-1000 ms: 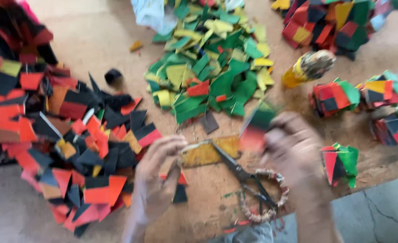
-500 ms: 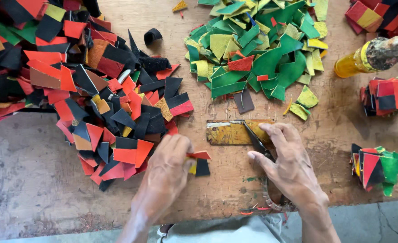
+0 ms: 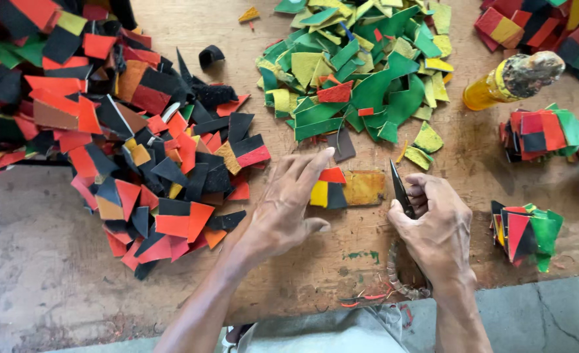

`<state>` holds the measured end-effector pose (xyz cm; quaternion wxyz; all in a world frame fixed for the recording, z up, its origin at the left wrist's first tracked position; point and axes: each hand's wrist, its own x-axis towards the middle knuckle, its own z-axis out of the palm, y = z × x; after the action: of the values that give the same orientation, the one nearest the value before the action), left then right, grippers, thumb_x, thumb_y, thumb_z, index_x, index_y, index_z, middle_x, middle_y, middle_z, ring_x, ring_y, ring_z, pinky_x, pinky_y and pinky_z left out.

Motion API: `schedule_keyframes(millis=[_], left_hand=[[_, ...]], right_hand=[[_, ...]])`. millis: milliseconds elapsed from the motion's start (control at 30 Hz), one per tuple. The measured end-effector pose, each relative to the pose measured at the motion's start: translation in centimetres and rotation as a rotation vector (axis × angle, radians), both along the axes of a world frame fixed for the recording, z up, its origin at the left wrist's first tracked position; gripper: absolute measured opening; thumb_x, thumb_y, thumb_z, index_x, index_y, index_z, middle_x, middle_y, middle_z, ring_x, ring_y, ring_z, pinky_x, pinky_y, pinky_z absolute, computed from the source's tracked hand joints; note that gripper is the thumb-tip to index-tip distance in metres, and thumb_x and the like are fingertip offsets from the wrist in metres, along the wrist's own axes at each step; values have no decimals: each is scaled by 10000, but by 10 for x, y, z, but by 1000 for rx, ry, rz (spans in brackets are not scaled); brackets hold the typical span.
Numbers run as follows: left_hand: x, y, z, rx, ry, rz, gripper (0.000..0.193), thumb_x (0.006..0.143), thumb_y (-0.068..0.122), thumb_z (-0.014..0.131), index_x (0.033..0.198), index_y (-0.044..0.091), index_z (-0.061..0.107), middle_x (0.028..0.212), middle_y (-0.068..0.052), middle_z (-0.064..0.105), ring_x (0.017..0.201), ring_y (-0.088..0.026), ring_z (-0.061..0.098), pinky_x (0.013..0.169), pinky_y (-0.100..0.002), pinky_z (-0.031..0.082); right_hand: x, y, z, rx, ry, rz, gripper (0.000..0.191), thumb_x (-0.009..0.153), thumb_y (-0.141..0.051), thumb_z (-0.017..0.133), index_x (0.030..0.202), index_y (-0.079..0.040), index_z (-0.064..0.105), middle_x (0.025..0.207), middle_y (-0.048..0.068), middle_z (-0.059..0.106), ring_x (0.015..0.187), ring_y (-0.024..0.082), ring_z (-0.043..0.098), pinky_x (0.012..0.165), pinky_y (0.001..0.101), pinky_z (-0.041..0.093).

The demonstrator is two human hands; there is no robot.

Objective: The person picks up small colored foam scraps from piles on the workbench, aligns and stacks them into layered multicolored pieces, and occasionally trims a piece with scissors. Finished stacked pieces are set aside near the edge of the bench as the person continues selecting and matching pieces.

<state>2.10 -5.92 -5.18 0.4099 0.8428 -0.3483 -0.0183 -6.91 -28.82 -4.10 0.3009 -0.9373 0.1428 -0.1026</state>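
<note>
My left hand (image 3: 286, 202) lies flat on the wooden bench (image 3: 341, 261), fingers spread, with its fingertips on a small joined patch of yellow, red and black pieces (image 3: 327, 188). That patch rests beside a worn yellow-brown block (image 3: 364, 187). My right hand (image 3: 436, 225) is closed around dark scissors (image 3: 400, 189), whose blades point up and away from me just right of the block; the wrapped handle loops show below my wrist.
A big heap of red, orange and black scraps (image 3: 106, 131) covers the left. Green and yellow scraps (image 3: 361, 72) lie piled at top centre. A yellow bottle (image 3: 511, 82) lies at right, beside stacked multicoloured patches (image 3: 538, 131) and another stack (image 3: 525, 229).
My left hand moved up and right onto the small joined patch by the block. My right hand closed around the scissors, and their blades now point upward.
</note>
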Motion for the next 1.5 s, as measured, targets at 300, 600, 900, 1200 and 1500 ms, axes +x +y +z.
schedule_keyframes(millis=[300,600,900,1200,1500], left_hand=[[0,-4,-10,-10,159,-45,1128,643,156,935,1573,89,299,1334,-74,623,1263,-304,531,1144,-462,363],[9,4,-14,-149,247,48,932,778,81,871,1566,95,374,1464,-107,576,1228,-282,608,1088,-378,526],[15,9,-20,-92,162,115,757,763,30,850,1439,60,512,1372,-147,560,1216,-327,562,1059,-404,496],[17,8,-25,-127,173,89,417,776,-3,839,1154,109,705,1153,-71,633,1100,-271,593,916,-372,538],[19,9,-26,-76,165,38,319,768,2,818,1055,129,758,1128,-75,635,1096,-280,593,868,-366,554]], right_hand=[[4,-12,-4,10,-8,136,467,841,-120,817,1284,-72,676,1053,111,609,905,226,635,797,355,537],[3,-3,-1,104,-26,233,416,859,-195,817,1263,-182,717,1052,68,545,888,192,538,736,324,487],[21,14,-11,1,-3,351,435,823,-179,812,1252,-213,746,997,56,579,979,235,556,862,368,487],[25,16,-17,29,14,310,451,800,-153,839,1238,-211,752,945,32,594,894,210,555,780,345,483],[26,14,-19,23,13,316,471,792,-100,837,1241,-217,753,923,22,586,884,208,549,785,346,468]])
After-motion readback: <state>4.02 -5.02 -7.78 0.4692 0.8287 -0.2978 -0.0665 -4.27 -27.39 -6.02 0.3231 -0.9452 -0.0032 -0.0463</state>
